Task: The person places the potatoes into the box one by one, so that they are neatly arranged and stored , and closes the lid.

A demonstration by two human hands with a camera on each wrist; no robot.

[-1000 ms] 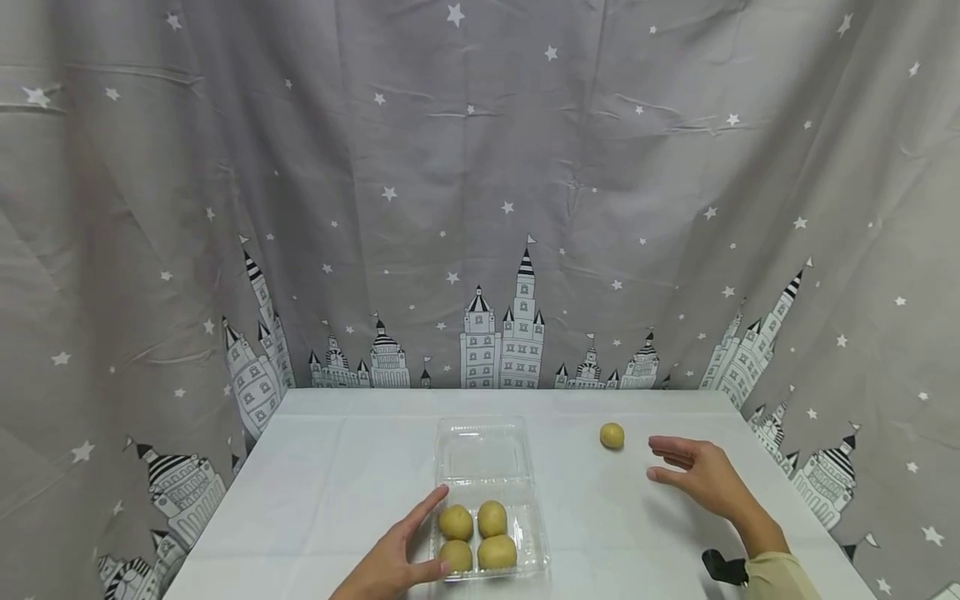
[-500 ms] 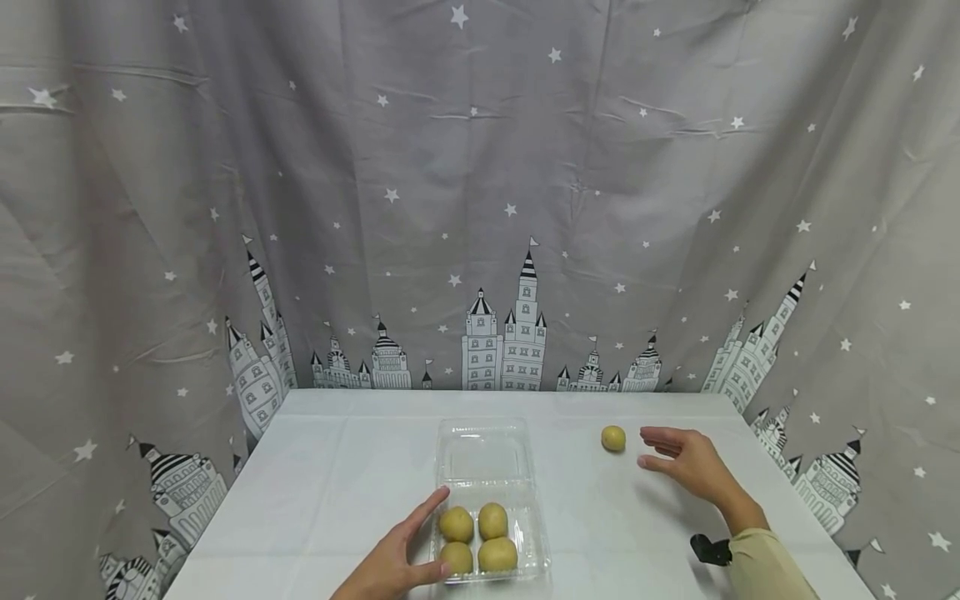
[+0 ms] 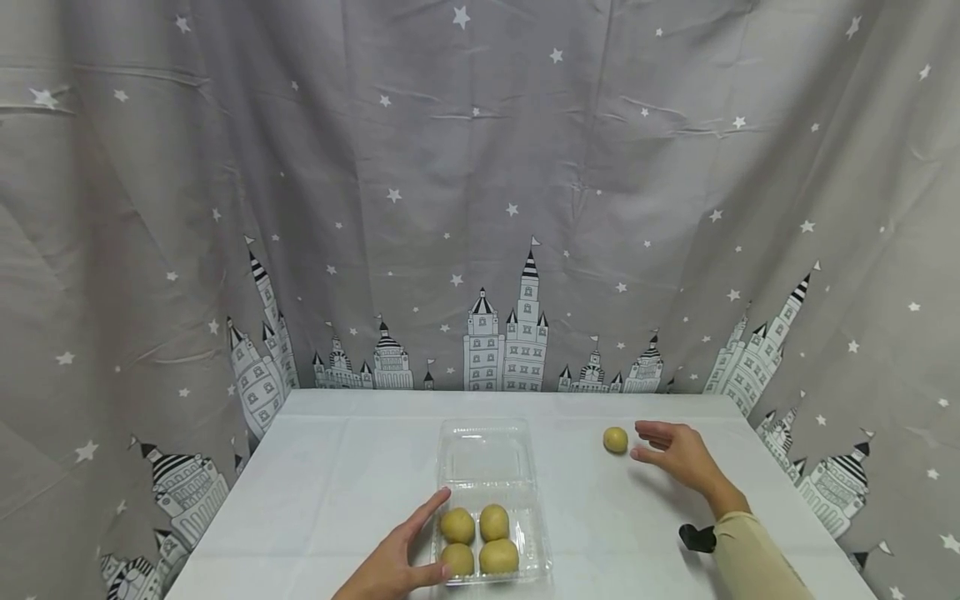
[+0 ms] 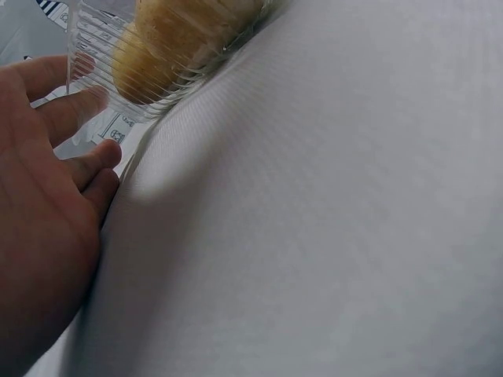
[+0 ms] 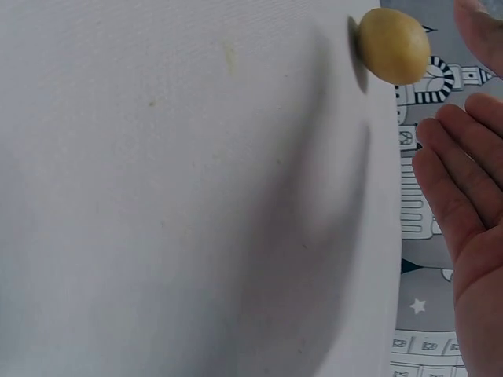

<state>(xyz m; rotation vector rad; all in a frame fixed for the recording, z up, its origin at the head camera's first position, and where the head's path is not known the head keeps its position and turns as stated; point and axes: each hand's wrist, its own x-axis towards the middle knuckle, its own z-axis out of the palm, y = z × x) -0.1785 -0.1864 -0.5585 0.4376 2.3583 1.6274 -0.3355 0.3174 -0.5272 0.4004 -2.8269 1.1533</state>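
In the head view, a hinged clear plastic container lies with its lid laid back, and several yellow potatoes sit inside. My left hand rests at its left side, thumb and index finger spread along the wall. In the left wrist view, extended fingertips meet the ridged clear wall. One more potato lies alone toward the back right of the table. Close to its right side is my right hand, thumb and fingers apart with nothing between them. The right wrist view has this potato just beyond the fingertips.
A white cloth covers the table. Behind and beside it hangs a grey curtain printed with stars and castles. A black wrist device sits by the right sleeve.
My right hand has moved left and slightly farther back, closing in on the lone potato. The left hand and the container keep their places.
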